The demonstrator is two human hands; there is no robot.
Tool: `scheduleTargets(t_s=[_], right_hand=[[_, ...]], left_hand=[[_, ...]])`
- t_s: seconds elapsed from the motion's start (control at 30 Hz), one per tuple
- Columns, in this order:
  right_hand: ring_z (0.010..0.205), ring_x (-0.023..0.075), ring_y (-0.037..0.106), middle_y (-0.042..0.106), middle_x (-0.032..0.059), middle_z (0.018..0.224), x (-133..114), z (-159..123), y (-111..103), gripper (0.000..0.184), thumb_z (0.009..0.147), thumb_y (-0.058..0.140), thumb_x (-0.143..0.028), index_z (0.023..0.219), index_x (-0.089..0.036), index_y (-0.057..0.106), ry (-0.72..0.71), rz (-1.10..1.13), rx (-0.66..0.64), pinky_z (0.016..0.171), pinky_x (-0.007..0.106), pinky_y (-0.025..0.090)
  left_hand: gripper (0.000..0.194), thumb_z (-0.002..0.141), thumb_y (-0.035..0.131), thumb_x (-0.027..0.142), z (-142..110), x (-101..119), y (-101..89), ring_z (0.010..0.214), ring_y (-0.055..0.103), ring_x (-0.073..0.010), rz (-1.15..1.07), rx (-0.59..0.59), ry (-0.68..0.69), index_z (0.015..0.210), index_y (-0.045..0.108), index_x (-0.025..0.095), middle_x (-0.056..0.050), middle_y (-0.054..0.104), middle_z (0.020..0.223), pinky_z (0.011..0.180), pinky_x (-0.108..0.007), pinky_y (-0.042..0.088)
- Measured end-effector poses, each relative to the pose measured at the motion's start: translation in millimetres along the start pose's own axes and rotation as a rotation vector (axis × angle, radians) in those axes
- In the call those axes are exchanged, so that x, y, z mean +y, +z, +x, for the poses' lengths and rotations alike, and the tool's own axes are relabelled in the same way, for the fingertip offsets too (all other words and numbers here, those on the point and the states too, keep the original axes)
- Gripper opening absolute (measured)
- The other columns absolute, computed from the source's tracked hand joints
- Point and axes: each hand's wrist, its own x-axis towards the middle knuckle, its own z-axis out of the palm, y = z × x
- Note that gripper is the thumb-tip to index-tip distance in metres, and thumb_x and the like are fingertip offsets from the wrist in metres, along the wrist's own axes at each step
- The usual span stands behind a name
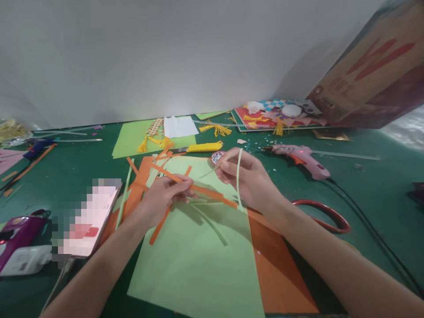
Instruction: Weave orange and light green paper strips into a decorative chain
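My left hand (165,194) is closed in a pinch on crossed orange paper strips (202,192) above a light green paper sheet (198,265). My right hand (247,176) is closed round a thin light green paper strip (239,168) that loops over its fingers and hangs down to the sheet. An orange paper sheet (278,269) lies under the green one, at its right. More orange strips (141,176) fan out to the left of my left hand.
On the green table (380,194) lie a pink glue gun (303,159) with its black cable, red-handled scissors (327,216), a phone (88,221), a purple and white device (20,243), yellow tassels (217,129), paper crafts (278,115) and a leaning cardboard box (371,75).
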Motion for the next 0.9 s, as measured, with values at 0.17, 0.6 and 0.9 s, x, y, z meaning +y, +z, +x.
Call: scheduleTargets(t_s=[0.17, 0.6, 0.9], right_hand=[[0.063, 0.0103, 0.054, 0.059, -0.0019, 0.066, 3, -2, 3, 0.015, 0.071, 0.072, -0.028, 0.067, -0.020, 0.061, -0.133, -0.217, 0.024, 0.059, 0.025, 0.043], [0.088, 0.0209, 0.060, 0.065, 0.0067, 0.089, 12, -10, 12, 0.011, 0.081, 0.053, -0.018, 0.075, -0.023, 0.060, -0.601, -0.949, -0.105, 0.082, 0.040, 0.046], [0.106, 0.0234, 0.059, 0.063, 0.0108, 0.112, 6, -12, 8, 0.038, 0.077, 0.066, -0.040, 0.108, -0.020, 0.056, -0.394, -0.853, -0.332, 0.091, 0.040, 0.046]], left_hand=[[0.012, 0.073, 0.070, 0.024, 2, -3, -0.2, 0.061, 0.065, -0.0113, 0.000, 0.017, -0.043, 0.070, 0.067, 0.012, -0.004, 0.069, 0.062, 0.061, -0.020, 0.051], [0.019, 0.083, 0.055, 0.006, 0, -3, 4.3, 0.057, 0.065, -0.0068, -0.292, 0.033, -0.196, 0.068, 0.064, 0.012, -0.001, 0.068, 0.062, 0.058, -0.012, 0.054], [0.018, 0.083, 0.055, 0.006, 0, -1, 0.2, 0.056, 0.063, -0.0054, -0.380, 0.057, -0.329, 0.071, 0.065, 0.013, 0.001, 0.064, 0.061, 0.045, -0.008, 0.047]])
